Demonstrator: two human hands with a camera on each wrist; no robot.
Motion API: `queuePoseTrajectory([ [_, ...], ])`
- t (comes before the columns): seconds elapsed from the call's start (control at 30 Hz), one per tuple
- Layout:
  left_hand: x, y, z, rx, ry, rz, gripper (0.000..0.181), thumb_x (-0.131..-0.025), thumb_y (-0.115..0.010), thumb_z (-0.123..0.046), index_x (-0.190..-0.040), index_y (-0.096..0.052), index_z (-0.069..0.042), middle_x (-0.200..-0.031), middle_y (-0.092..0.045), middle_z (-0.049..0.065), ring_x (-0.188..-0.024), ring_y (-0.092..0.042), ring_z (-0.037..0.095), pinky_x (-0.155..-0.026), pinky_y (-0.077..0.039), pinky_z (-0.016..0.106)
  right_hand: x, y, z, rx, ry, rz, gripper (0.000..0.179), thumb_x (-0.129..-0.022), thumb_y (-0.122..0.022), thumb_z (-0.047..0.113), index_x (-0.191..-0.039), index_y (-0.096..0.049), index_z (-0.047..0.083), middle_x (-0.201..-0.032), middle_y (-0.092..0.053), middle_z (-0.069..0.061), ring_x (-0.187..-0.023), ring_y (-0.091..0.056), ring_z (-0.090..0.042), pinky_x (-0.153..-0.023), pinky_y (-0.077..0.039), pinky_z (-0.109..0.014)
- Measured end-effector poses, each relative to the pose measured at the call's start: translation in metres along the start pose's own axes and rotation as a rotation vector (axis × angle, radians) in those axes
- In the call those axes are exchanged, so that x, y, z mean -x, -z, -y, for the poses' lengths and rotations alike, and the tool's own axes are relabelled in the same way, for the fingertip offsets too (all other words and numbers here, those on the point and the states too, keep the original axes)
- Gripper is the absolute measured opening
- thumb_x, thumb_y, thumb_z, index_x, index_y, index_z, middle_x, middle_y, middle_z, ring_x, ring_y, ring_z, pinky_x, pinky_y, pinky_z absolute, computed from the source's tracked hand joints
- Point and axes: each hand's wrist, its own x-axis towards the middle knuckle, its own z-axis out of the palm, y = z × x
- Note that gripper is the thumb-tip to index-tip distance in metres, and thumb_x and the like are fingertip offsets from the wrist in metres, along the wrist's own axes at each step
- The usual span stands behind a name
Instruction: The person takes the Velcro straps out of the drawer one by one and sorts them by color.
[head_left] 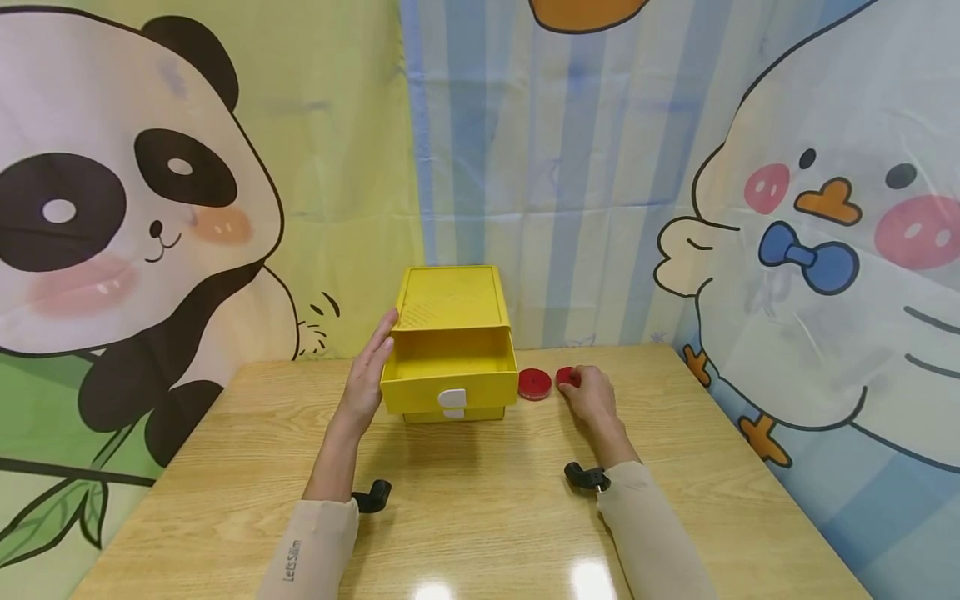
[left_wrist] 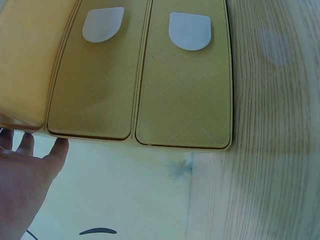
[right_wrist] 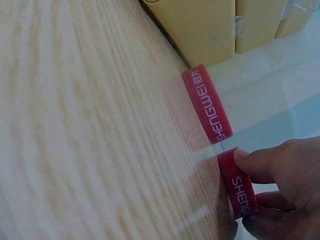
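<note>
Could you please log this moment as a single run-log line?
left hand: flat against yellow drawer box | top drawer: open | right hand: pinching red roll | second red roll: on table

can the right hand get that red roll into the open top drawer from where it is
Probably yes: the right hand pinches one red roll, and the open top drawer sits just beside it, with only the other red roll between.

"SHENGWEI" on red disc (right_wrist: 207, 104); "Let'sSlim" sleeve (head_left: 291, 560)

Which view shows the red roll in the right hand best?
The right wrist view: the roll fills the frame, pinched by the right hand, its lettering readable. The head view shows it small and half hidden. The left wrist view misses it.
</note>
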Motion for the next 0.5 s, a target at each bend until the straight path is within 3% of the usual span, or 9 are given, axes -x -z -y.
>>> queuePoseTrajectory([
  [0.27,0.000,0.001,0.000,-0.008,0.001,-0.005,0.056,-0.115,-0.034,-0.039,-0.167,-0.025,-0.020,-0.174,-0.018,-0.008,-0.162,-0.008,0.011,-0.132,-0.003,0.049,-0.001,0.000,0.000,0.017,0.013,-0.026,0.031,-0.096,-0.075,0.028,-0.114,-0.074,0.002,-0.111,-0.073,-0.019,-0.105,-0.066,-0.038,-0.088,-0.054,-0.052],
  [0.5,0.000,0.001,0.000,-0.004,-0.002,0.000,0.054,-0.115,-0.035,-0.038,-0.166,-0.026,-0.022,-0.174,-0.018,-0.007,-0.162,-0.008,0.011,-0.132,-0.003,0.049,0.002,0.018,0.021,-0.084,0.028,-0.101,0.039,-0.101,-0.068,0.034,-0.130,-0.070,0.008,-0.138,-0.064,-0.015,-0.132,-0.053,-0.038,-0.106,-0.047,-0.057],
])
